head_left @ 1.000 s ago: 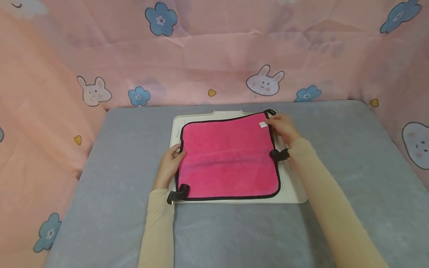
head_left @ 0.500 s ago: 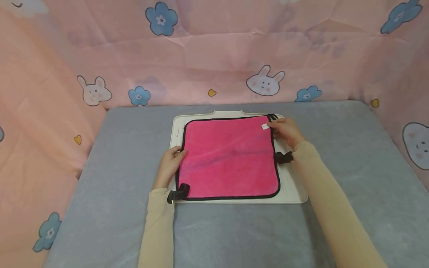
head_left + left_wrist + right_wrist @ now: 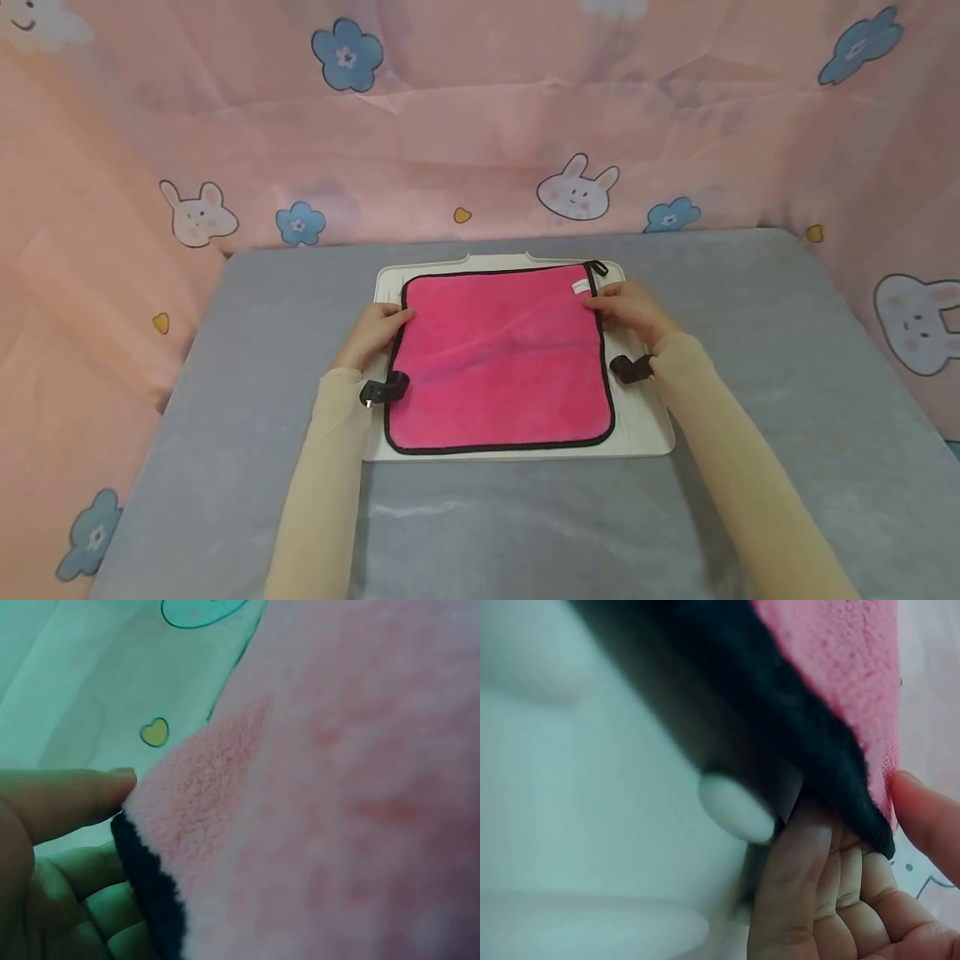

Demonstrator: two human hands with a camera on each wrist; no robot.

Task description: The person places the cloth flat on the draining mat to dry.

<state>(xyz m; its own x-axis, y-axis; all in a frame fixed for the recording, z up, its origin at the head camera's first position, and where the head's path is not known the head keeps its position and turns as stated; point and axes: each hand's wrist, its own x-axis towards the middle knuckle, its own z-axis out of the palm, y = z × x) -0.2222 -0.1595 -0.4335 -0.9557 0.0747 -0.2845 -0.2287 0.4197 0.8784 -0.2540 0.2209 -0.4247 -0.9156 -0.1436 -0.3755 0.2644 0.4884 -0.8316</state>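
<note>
A bright pink towel (image 3: 502, 367) with black edging lies spread over a white tray-like board (image 3: 641, 425). It has a small white label (image 3: 581, 287) and a black hanging loop (image 3: 597, 267) at the far right corner. My left hand (image 3: 371, 332) pinches the towel's left edge, thumb on top; the left wrist view shows the fingers (image 3: 97, 881) underneath. On the right edge, just below the label, my right hand (image 3: 633, 308) pinches the towel. In the right wrist view its thumb (image 3: 930, 817) is on the pink side, the fingers (image 3: 787, 900) beneath, and the edge is raised off the board.
A grey cloth-covered table (image 3: 465, 525) carries the board, with its surface stretching to both sides. Behind and beside it hangs a pink curtain (image 3: 420, 142) printed with rabbits and flowers. White raised ribs (image 3: 739, 810) show on the board in the right wrist view.
My left hand has moved up the towel's left edge, farther from me. The right hand has slid slightly down from the corner, leaving the loop in plainer sight. The head view has shifted a little.
</note>
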